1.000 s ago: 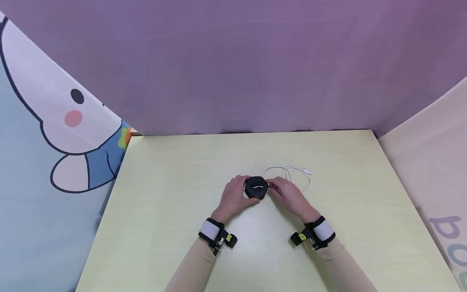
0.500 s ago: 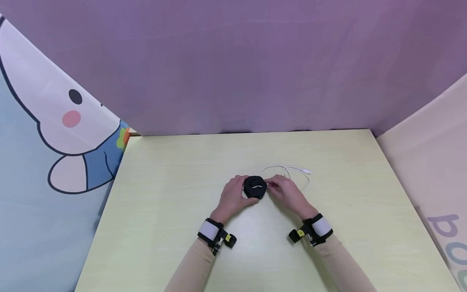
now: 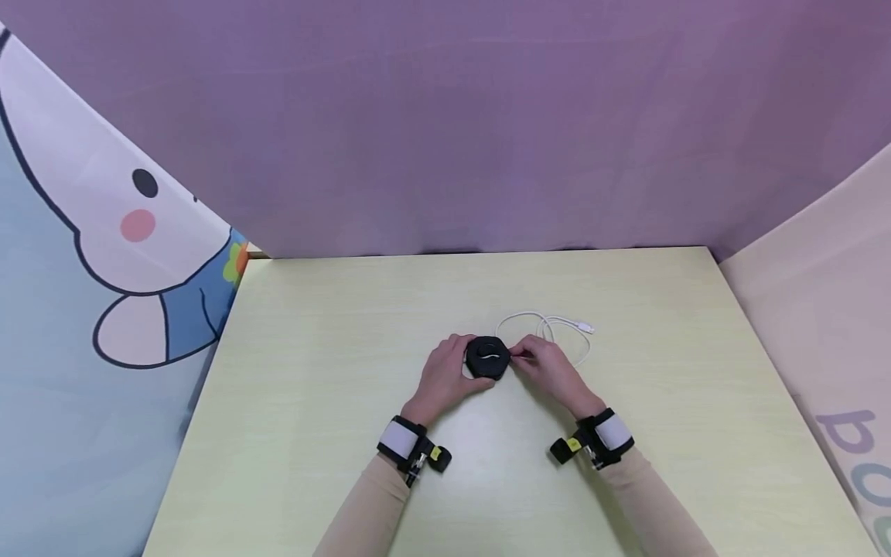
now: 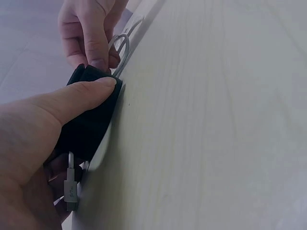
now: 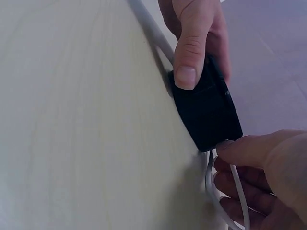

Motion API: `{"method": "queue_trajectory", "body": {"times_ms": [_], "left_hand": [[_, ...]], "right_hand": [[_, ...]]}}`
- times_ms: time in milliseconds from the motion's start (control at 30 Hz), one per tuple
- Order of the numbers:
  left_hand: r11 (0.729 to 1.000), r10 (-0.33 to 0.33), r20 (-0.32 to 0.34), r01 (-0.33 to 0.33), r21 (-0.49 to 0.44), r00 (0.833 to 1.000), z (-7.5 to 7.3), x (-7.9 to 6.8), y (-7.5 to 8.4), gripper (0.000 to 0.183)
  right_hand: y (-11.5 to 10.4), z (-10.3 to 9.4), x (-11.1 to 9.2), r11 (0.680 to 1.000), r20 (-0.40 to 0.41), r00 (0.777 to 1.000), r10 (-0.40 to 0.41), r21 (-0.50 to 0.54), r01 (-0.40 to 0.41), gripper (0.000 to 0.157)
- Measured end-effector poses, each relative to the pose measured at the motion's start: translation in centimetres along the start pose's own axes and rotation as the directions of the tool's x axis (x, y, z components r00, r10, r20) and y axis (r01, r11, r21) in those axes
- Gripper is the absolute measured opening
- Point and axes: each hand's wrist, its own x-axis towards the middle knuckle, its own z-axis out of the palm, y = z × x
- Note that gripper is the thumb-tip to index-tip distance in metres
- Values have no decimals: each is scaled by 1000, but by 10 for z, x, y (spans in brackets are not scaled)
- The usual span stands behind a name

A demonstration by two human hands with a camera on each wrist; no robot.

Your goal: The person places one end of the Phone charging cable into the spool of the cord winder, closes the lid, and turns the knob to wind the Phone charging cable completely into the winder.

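Held a black, flat, six-sided case [image 3: 487, 357], plastic by its look, over the middle of the pale wood-grained bench [image 3: 334, 325], broad face up, directly between both hands. With the left hand [image 3: 445, 373], had a curved grip from the left side, thumb along the near edge and fingers round the far edge, spread only to the width of the case. With the right hand [image 3: 552, 373], met the right edge, fingertips closed in a pinch on a thin white cord [image 5: 241, 191] just beside the case. From above, saw no long axis in the case (nearly as broad one way as the other); so took direction from the cord, looped away far and right to a white plug [image 3: 586, 328]. Saw a smaller white connector [image 4: 70, 189] at the left, just beside the left fingers. Could not tell resting from slightly lifted.
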Motion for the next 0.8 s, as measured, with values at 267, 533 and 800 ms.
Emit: {"method": "queue_trajectory", "body": {"times_ms": [267, 533, 800], "left_hand": [[1000, -3, 4, 3, -5, 1000, 0, 0, 0, 79], [999, 26, -19, -25, 33, 999, 2, 1, 0, 80], [999, 18, -10, -18, 41, 1000, 1, 1, -1, 81]], "right_hand": [[-8, -3, -1, 995, 2, 997, -78, -63, 78, 29], [-23, 1, 2, 986, 34, 993, -113, -118, 117, 57], [-25, 8, 3, 980, 29, 990, -138, -143, 141, 61]]}}
